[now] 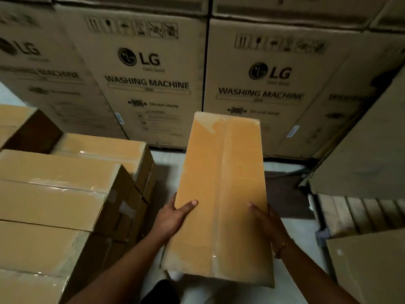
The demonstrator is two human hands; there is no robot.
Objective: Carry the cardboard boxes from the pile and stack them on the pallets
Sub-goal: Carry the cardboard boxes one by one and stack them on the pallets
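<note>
Two hands carry one long cardboard box (221,183) over the floor (168,157).
Held only near its close end, it could dip forward and slide free; the left hand (175,218) and right hand (266,222) each grip a side edge, thumbs on top. Its far end could clip the pile (65,183) at left or the pallet (350,213) at right.

Pale floor (300,233), a dark patch mid-aisle. Row of tall washing-machine cartons (149,88) standing on it along the back; stacked taped cardboard boxes (54,194) at left, bases out of sight. At right, a slatted wooden pallet (350,213) on the floor, a large brown carton (368,154) resting on it.
</note>
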